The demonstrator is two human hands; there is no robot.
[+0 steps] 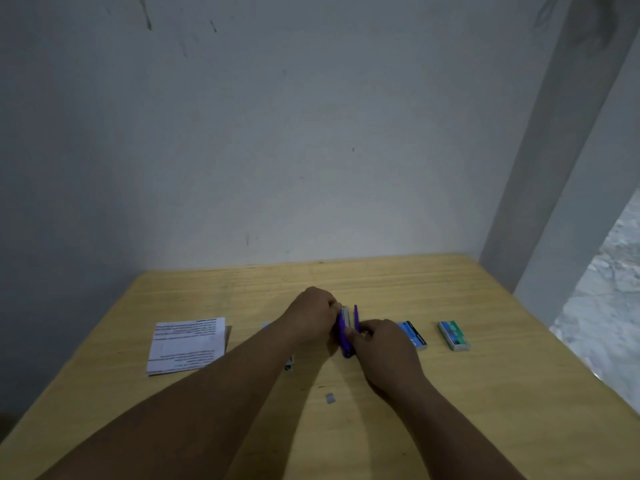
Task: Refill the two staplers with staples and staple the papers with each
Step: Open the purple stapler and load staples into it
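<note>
Gripping a purple stapler (pixel 346 336) at the centre of the frame, both hands meet over the pale wooden surface (pixel 450 410). The left hand (pixel 313 315) curls its fingers closed around the stapler's far end, where a grey metal channel shows, while the right hand (pixel 384 348) holds the near part with its fingers pinched against it; the stapler's top stands swung open as a thin purple strip just right of the channel. The right hand partly covers a blue staple box (pixel 414 336) lying just beside it, and a green staple box (pixel 453 336) sits further right, apart from the blue one. At centre left a stack of printed papers (pixel 187 344) lies flat, well apart from the stapler. The left forearm crosses over a small dark object (pixel 289 365), too hidden to identify. A small grey bit (pixel 330 398), perhaps a strip of staples, lies alone on the surface below the hands. A plain wall (pixel 277 133) rises behind.
</note>
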